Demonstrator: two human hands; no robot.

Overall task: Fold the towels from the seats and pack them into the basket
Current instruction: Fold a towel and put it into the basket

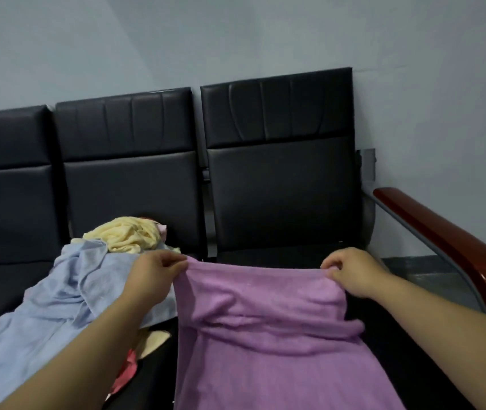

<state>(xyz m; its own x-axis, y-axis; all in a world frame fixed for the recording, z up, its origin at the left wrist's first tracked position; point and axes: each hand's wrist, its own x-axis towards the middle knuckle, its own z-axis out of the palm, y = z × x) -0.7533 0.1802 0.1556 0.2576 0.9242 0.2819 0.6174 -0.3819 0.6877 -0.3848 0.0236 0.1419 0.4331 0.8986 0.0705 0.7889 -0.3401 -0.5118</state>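
Observation:
A purple towel lies spread over the rightmost black seat, with folds across its middle. My left hand pinches its far left corner, and my right hand pinches its far right corner. On the middle seat sits a heap of towels: a light blue towel in front, a pale yellow towel behind it, and a bit of pink cloth peeping out underneath. No basket is in view.
The black padded seats stand in a row against a grey wall. A red-brown wooden armrest on a metal frame bounds the right seat. Grey floor shows beyond it.

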